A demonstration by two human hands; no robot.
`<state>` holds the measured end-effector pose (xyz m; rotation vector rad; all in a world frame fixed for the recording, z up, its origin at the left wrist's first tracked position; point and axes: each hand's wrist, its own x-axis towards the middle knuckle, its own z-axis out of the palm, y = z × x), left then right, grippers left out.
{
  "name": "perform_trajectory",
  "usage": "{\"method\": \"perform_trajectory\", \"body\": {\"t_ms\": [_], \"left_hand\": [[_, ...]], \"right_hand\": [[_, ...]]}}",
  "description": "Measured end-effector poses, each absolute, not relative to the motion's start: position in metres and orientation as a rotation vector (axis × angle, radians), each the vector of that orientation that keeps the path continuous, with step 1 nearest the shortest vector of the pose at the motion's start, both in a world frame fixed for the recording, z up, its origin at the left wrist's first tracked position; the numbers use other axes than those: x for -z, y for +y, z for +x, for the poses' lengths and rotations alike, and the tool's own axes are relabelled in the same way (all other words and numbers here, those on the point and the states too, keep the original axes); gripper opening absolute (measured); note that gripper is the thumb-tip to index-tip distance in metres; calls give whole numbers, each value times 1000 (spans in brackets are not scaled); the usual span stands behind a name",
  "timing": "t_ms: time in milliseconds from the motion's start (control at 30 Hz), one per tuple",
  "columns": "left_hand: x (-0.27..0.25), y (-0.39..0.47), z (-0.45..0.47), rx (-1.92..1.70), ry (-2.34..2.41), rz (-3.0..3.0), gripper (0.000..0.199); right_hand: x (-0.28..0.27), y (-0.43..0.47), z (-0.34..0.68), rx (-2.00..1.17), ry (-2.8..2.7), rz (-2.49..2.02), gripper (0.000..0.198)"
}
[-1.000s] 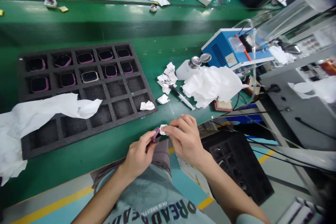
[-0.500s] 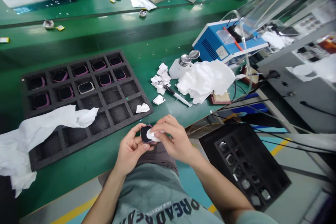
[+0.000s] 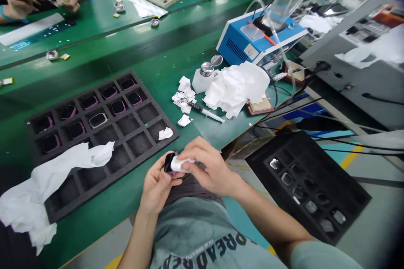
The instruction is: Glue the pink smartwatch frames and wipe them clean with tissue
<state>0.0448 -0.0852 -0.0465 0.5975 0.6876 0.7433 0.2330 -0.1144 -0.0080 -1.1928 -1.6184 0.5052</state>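
Watch (image 3: 169, 162) between both hands (image 3: 157, 188)

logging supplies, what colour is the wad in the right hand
White; the head view shows the wad best, in the right hand.

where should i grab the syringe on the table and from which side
I'd pinch the syringe across its middle, coming down from the near side. It lies flat and slender; its dark end reaches the speckled wipe, and the crumpled white cloth crowds its far side.
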Motion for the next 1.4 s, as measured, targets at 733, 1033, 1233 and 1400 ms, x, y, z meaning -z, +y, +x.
{"method": "perform_trajectory", "body": {"t_ms": [733,1033,1233,1400], "left_hand": [[44,-87,58,-894,813,702,55],[49,-90,60,-962,881,733,53],[48,-88,61,-958,865,694,52],[52,-90,62,-999,884,712,50]], "right_hand": [[2,-113,249,-576,-1621,-1312,12],[-2,-113,239,-129,-2150,-1451,18],[-4,-115,255,-178,-2052,-1523,12],[-19,-113,236,-349,-2100,-1366,14]]}}
